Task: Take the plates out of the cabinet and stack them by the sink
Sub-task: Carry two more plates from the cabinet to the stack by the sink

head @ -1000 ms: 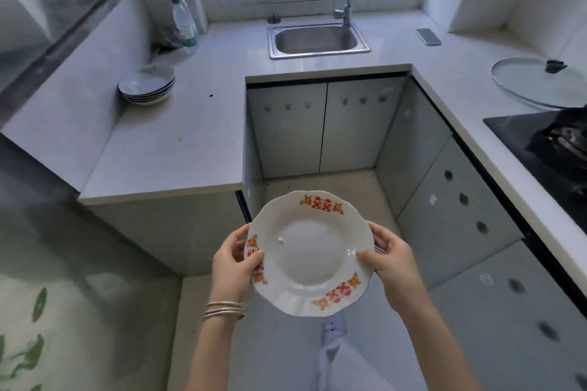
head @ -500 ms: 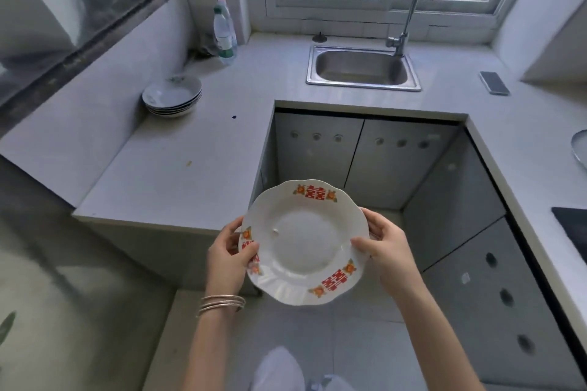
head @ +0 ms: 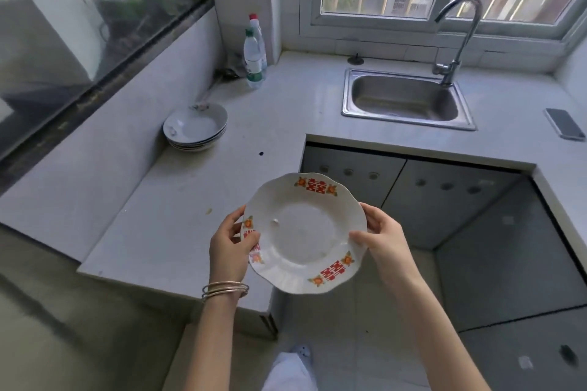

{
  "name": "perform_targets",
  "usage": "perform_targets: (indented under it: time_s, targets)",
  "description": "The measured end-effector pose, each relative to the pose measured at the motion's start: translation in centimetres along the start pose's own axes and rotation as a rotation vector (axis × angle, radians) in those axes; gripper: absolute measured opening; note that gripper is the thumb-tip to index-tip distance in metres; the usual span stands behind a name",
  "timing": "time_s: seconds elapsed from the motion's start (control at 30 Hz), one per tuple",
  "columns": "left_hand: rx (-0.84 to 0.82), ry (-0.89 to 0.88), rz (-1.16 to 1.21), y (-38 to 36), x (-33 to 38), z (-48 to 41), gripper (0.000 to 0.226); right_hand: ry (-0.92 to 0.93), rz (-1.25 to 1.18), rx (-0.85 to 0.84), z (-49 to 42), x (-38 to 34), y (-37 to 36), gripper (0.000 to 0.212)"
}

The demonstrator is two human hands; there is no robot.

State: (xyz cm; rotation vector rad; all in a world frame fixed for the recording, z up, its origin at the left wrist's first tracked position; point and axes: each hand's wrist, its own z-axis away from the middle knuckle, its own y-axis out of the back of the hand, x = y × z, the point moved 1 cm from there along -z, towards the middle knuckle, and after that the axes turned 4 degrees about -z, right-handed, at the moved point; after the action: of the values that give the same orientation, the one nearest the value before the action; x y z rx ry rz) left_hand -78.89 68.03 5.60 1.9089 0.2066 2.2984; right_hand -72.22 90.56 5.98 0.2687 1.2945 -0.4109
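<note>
From my feed, the white scalloped plate with red-and-orange motifs (head: 305,232) hides most fingers of both hands, the red-capped bottle (head: 258,32) in the countertop's back corner is half-covered by the green-capped one (head: 253,59), and their labels are unreadable.

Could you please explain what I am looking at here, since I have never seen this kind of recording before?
There is no machine: a person wears a wide-angle camera on the head, looking forward and down, so you see their own two arms. The left hand and right hand hold a white plate with red and orange patterns by opposite edges, above the floor beside the counter. On the counter sit a stack of plates near the wall, two bottles in the corner, and a phone right of the sink. The held plate likely goes on that stack.
</note>
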Motion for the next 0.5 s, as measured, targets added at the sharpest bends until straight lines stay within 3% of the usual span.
perform_targets:
  time_s: [0.5]
  targets:
    - [0.185, 0.047, 0.031, 1.7, -0.7, -11.6, 0.047, -0.049, 0.183, -0.155, -14.3, -1.6, -7.4, 0.059]
